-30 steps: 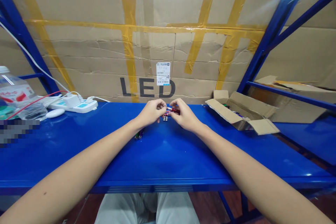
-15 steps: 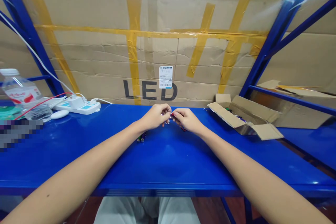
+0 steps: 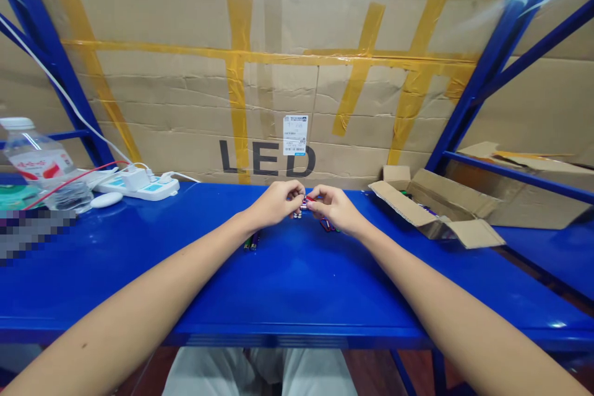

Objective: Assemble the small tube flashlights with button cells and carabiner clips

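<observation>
My left hand [image 3: 281, 203] and my right hand [image 3: 335, 207] meet over the middle of the blue table [image 3: 297, 284]. The left fingers are pinched around a small shiny purple and silver piece [image 3: 304, 203]. Between the right thumb and fingertips is a small red piece [image 3: 310, 199], close against the left one. Small silver-ended items [image 3: 297, 215] show just below the fingertips. Under the right hand lie red and purple loops [image 3: 327, 224], partly covered. Thin green and dark cylinders [image 3: 252, 241] lie beside my left wrist. Fingers hide most of the held parts.
An open cardboard box [image 3: 431, 207] with small items stands at the right. A power strip [image 3: 148, 185], a white oval object [image 3: 106, 200] and a plastic bottle [image 3: 44, 164] are at the left. Taped cardboard [image 3: 185, 111] rises behind the table.
The right fingers have shifted and spread a little, showing more of the red piece. More of the loops under the right hand shows. The left hand has barely moved.
</observation>
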A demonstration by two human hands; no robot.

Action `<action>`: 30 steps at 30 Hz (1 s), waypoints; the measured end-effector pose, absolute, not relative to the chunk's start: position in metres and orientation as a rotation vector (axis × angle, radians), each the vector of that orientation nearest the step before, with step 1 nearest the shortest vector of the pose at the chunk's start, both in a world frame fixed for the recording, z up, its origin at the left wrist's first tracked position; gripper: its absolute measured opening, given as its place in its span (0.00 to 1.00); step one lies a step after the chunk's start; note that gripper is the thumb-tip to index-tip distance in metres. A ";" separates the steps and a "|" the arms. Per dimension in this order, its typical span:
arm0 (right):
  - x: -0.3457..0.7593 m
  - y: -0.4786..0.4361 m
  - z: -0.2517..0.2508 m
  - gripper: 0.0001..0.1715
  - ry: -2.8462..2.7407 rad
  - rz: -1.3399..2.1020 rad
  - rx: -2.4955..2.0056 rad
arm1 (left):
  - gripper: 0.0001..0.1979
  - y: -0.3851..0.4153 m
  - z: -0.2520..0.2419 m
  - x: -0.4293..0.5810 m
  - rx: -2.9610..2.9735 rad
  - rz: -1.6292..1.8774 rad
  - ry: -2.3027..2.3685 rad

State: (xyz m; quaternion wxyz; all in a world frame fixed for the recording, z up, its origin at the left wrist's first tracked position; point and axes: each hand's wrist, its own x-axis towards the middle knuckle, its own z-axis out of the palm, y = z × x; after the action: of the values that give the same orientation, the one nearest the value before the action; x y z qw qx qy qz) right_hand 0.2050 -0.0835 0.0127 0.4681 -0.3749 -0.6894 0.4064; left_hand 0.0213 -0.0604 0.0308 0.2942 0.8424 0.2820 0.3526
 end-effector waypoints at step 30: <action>0.220 -0.073 0.011 0.19 -1.777 1.353 -0.891 | 0.03 -0.058 0.027 0.021 2.482 1.031 0.793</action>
State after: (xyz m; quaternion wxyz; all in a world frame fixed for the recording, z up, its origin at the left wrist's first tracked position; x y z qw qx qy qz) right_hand 0.2197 -0.0729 0.0107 0.3604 -0.3456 -0.6893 0.5249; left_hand 0.0210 -0.0580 0.0267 0.1690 0.8729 0.2789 0.3628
